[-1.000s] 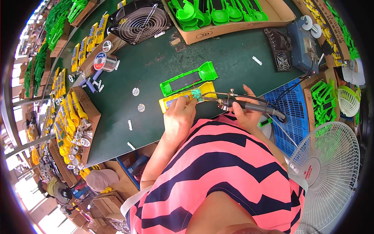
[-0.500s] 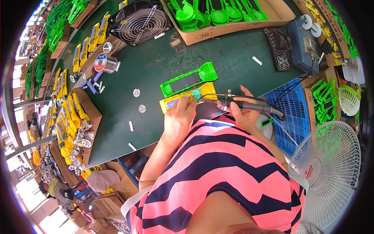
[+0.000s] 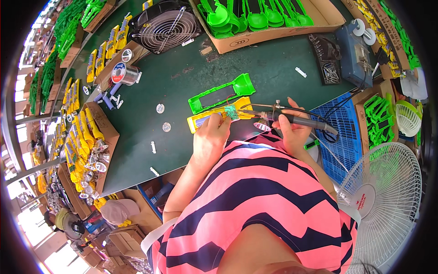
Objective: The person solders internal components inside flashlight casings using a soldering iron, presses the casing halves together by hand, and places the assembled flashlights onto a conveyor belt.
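A yellow torch-like housing [image 3: 246,102] lies on the green worktable [image 3: 137,150], with a blue cell and a small green circuit board [image 3: 232,112] in it. The fingertips of my left hand [image 3: 211,137] are pinched together at the board's left edge; what they grip is hidden. In my right hand [image 3: 294,131] is a soldering iron [image 3: 305,123] with a feed tube along it, its tip pointing left near the board. A silver reflector [image 3: 262,125] sits just below the iron. Behind the housing lies a green casing [image 3: 245,85] with a dark panel, thin wires running between them.
A carton [image 3: 283,35] of green casings stands at the back, beside a black fan [image 3: 166,29]. Left are a solder spool [image 3: 124,74] and a box of yellow housings [image 3: 109,130]. A screw tray [image 3: 329,71] and blue machine [image 3: 353,57] stand right, above a white fan [image 3: 383,201].
My right hand and the soldering iron have shifted slightly right and away from the board, uncovering more of the reflector. My left hand has stayed almost where it was.
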Demonstrator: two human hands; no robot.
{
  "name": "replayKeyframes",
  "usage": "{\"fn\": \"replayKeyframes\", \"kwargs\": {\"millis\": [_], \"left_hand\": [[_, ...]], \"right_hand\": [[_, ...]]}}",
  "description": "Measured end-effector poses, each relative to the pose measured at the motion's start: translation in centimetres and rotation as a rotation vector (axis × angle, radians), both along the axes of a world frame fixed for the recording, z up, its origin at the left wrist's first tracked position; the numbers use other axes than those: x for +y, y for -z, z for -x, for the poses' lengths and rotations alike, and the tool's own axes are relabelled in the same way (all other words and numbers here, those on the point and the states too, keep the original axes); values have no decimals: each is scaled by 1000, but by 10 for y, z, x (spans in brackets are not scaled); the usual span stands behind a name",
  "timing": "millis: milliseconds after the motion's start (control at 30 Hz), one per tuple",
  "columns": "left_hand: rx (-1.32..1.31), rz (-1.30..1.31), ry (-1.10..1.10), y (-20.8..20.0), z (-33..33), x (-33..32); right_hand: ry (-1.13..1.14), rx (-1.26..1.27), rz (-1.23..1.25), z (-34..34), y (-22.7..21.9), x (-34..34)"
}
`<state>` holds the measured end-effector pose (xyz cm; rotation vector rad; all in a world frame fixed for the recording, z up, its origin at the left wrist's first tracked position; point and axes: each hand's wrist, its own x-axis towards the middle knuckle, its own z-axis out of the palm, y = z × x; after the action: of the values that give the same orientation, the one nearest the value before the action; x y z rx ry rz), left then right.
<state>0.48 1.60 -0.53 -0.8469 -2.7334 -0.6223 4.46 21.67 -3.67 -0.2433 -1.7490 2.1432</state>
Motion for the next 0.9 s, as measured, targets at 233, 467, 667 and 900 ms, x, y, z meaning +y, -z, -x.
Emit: {"fn": "replayKeyframes", "kwargs": {"millis": [233, 467, 667, 900], "left_hand": [[155, 8, 11, -9, 4, 5], [31, 219, -381, 6, 59, -36], [-21, -133, -381, 11, 49, -54], [-67, -322, -74, 40, 1, -53]], "right_hand": [[30, 30, 11, 1, 4, 15], [65, 202, -106, 9, -5, 35], [130, 301, -483, 43, -19, 79], [155, 236, -932, 147, -64, 132]]}}
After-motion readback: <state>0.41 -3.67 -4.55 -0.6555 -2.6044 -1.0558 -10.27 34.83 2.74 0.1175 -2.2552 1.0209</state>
